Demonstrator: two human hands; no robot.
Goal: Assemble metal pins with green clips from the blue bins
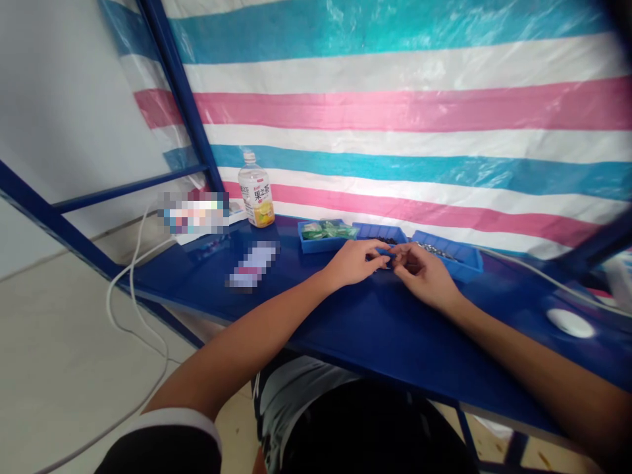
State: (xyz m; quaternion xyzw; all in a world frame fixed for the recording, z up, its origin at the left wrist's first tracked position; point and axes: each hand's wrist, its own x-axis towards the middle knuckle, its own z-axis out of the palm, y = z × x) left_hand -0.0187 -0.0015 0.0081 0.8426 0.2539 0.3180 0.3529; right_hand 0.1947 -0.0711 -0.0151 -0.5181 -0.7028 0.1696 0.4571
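Head view: left hand [353,262] and right hand [428,276] close together.
Fingers: curled; cannot tell whether pinching anything.
Middle blue tray [379,231]: on tabletop [365,329], just beyond.
Handwork: likely fine handling; next move calls for steadiness.

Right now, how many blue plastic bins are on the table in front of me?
3. The left bin holds green packets; the middle bin, with dark pieces, is partly hidden by the left hand and right hand; the right bin holds shiny pieces. No others show.
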